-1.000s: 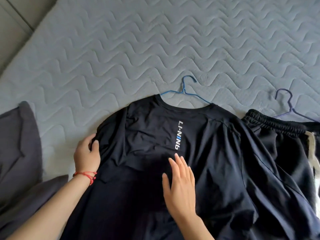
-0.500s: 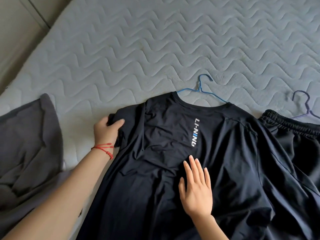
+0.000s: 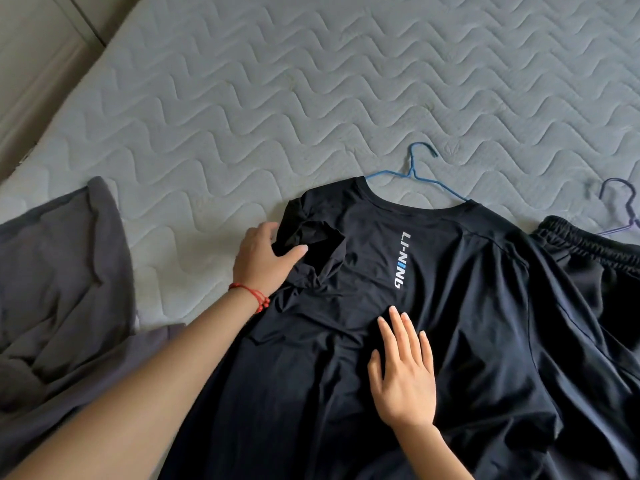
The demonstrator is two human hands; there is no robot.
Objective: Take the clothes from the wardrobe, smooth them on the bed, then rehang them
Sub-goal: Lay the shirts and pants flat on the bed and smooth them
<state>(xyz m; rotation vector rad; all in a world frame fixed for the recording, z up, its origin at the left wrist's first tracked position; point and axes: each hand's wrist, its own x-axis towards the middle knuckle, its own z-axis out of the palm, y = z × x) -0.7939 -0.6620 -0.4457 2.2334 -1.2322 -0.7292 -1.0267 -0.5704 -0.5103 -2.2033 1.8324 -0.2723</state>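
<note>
A black T-shirt (image 3: 450,306) with a vertical LI-NING logo lies back up on the grey quilted bed (image 3: 311,98). A blue wire hanger (image 3: 414,171) sticks out of its collar. My left hand (image 3: 261,258), with a red string on the wrist, grips the bunched left sleeve, thumb on top and fingers tucked under the fabric. My right hand (image 3: 403,372) lies flat with straight fingers on the middle of the shirt's back, below the logo.
Black trousers with an elastic waistband (image 3: 588,244) lie at the right on a purple hanger (image 3: 620,202). A dark grey garment (image 3: 59,289) is crumpled at the left. A beige wall or cabinet (image 3: 34,46) borders the bed's far left.
My left hand has gathered the left sleeve and folded it inward over the shirt's shoulder. My right hand stays pressed flat on the shirt's back. The view has shifted left.
</note>
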